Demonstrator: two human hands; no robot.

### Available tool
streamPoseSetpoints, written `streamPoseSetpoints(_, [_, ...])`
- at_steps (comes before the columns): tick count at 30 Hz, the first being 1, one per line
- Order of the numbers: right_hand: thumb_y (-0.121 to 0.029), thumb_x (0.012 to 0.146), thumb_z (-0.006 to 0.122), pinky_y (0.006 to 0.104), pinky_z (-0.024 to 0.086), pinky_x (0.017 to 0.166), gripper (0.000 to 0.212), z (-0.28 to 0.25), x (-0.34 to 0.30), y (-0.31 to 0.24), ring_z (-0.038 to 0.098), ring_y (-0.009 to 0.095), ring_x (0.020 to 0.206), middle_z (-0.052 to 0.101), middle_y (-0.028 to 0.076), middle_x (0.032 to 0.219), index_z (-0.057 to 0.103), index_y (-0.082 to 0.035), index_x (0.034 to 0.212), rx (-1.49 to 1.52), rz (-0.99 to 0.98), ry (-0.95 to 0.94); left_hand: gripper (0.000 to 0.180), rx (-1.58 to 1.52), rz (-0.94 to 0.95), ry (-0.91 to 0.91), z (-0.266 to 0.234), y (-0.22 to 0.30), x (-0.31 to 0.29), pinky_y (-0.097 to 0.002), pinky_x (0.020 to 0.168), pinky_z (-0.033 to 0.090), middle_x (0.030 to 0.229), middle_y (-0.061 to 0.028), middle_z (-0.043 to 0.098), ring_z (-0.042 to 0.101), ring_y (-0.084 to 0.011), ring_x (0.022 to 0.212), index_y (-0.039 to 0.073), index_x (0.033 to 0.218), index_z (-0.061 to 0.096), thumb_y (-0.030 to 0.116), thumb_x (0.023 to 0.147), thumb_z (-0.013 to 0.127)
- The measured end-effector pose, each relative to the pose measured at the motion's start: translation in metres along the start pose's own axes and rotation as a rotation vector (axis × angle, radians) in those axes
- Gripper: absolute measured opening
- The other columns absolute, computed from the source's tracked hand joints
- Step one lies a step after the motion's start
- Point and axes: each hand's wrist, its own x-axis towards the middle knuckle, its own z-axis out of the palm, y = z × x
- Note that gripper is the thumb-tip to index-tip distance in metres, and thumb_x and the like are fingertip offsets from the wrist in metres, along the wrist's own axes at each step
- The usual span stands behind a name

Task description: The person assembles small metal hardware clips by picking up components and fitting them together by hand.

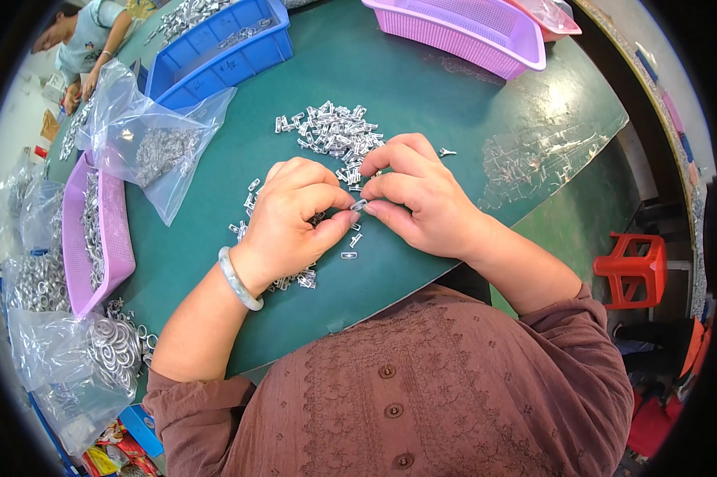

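Note:
Between the fingertips of both hands is a small silver metal fitting [359, 205], oval and too small to make out fully. My left hand [293, 211], with a pale bangle on its wrist, pinches it from the left. From the other side, the thumb and fingers of my right hand [424, 195] close on the same fitting. Just beyond the hands lies a heap of small silver metal pieces [335, 131] on the green table [422, 99]. A few loose pieces [349, 255] are scattered nearer me, and others lie partly hidden under my left hand and wrist.
A blue bin [219, 67] stands at the far left, beside a clear bag of small metal parts [164, 151]. A purple basket [120, 246] holds parts at left; another purple basket [462, 40] is at the back. Another person [92, 40] works far left. A red stool [633, 270] stands right.

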Motion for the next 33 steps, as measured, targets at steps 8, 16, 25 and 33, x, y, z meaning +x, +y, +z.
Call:
streamPoseSetpoints(8, [-0.004,0.073,0.072,0.0393,0.043,0.087,0.015,-0.001,-0.001,0.001,0.051,0.029,0.099,0.058,0.006,0.102,0.064,-0.006,0.085,-0.007,0.007,0.002,0.018,-0.001,0.044,0.017,0.001,-0.001,0.003,-0.0334,0.072,0.042,0.081,-0.0031,0.06,0.055,-0.0211,0.076,0.008,0.08,0.066,0.005,0.067,0.078])
streamPoseSetpoints(16, [-0.006,0.075,0.071,0.0408,0.042,0.085,0.012,-0.007,0.011,0.006,0.051,0.029,0.096,0.059,0.006,0.099,0.064,-0.006,0.084,0.022,0.02,-0.044,0.013,0.061,-0.02,-0.043,-0.003,0.0,0.002,-0.0354,0.074,0.041,0.08,-0.0035,0.059,0.056,-0.023,0.078,0.009,0.077,0.067,0.013,0.07,0.078])
streamPoseSetpoints(25, [-0.029,0.083,0.065,0.0414,0.051,0.066,0.027,-0.004,0.209,0.055,0.065,0.033,0.071,0.067,0.016,0.076,0.069,-0.002,0.083,-0.302,0.131,-0.074,0.01,0.113,0.027,-0.071,-0.009,-0.001,-0.002,-0.0351,0.075,0.04,0.077,-0.0026,0.06,0.056,-0.0213,0.078,0.01,0.072,0.07,0.017,0.071,0.077])
streamPoseSetpoints(33, [-0.019,0.076,0.067,0.0427,0.051,0.078,0.018,-0.002,0.178,0.058,0.064,0.036,0.086,0.067,0.017,0.088,0.069,-0.003,0.085,-0.363,-0.002,-0.29,0.007,0.18,-0.003,-0.045,-0.014,-0.004,0.0,-0.0364,0.075,0.041,0.077,-0.0031,0.06,0.056,-0.0231,0.077,0.009,0.071,0.068,0.013,0.071,0.074])
